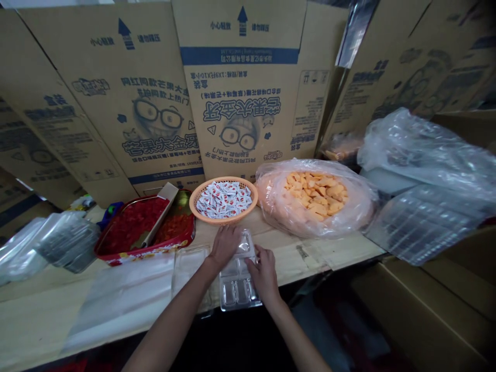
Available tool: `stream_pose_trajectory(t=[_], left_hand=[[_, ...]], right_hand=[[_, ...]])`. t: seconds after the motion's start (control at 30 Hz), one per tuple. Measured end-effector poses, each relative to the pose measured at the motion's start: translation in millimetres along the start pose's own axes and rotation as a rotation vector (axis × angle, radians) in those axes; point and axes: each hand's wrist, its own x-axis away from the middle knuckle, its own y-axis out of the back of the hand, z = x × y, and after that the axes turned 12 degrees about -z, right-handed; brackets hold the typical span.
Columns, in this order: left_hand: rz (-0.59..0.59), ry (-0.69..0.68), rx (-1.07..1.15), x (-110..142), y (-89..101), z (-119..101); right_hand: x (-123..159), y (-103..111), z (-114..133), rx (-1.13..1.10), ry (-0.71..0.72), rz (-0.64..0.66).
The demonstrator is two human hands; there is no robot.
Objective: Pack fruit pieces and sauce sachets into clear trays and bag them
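Left hand [225,247] and right hand [264,275] both open, fingers loosely spread, no closed grip visible. Right fingers [256,263] lie on the clear plastic compartment tray [237,281]; left hand sits at its upper edge, by the folded-up lid. Tray is on a wooden table [341,253]. Just ahead: orange basket [201,199] of red-and-white sachets [222,200]. Left of it, red tray [116,248] of diced red food [134,222]. Right of it, plastic bag [271,199] of orange chunks [315,199]. Bagged clear trays [422,222] on the right; flattened cardboard cartons [248,88] behind.
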Motion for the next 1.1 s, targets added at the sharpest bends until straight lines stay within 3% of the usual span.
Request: stream_pose_trajectory(t=[0.33,0.47,0.6,0.67,0.77,0.8,0.83,0.9,0.97,1.03,1.1], left_hand=[[0.04,0.082,0.278,4,-4.8,24],[0.015,0.131,0.43,3,-1.8,33],[-0.076,0.206,0.553,13,6.3,36],[-0.185,0.315,0.627,27,14.4,30],[-0.416,0.716,0.979,56,30.0,11],[-0.43,0.853,1.152,65,35.1,3],[-0.38,0.961,1.333,72,39.8,-5],[-0.168,1.089,1.604,81,47.8,-17],[-0.004,1.142,1.729,81,54.2,-25],[0.041,1.16,1.749,75,59.5,-26],[0.047,1.171,1.739,67,63.3,-22]], right_hand=[[-15,-13,-2,-0.386,-0.52,0.081],[-17,-15,10,-0.534,-0.583,0.035],[-18,-11,23,-0.626,-0.541,0.049],[-18,-5,29,-0.666,-0.526,0.096],[-17,4,39,-0.68,-0.507,0.135],[-17,6,43,-0.674,-0.497,0.15],[-18,9,47,-0.665,-0.476,0.172],[-27,18,55,-0.607,-0.384,0.182],[-49,35,60,-0.442,-0.222,0.053],[-83,64,59,-0.151,-0.016,-0.186],[-123,99,52,0.197,0.228,-0.258]])
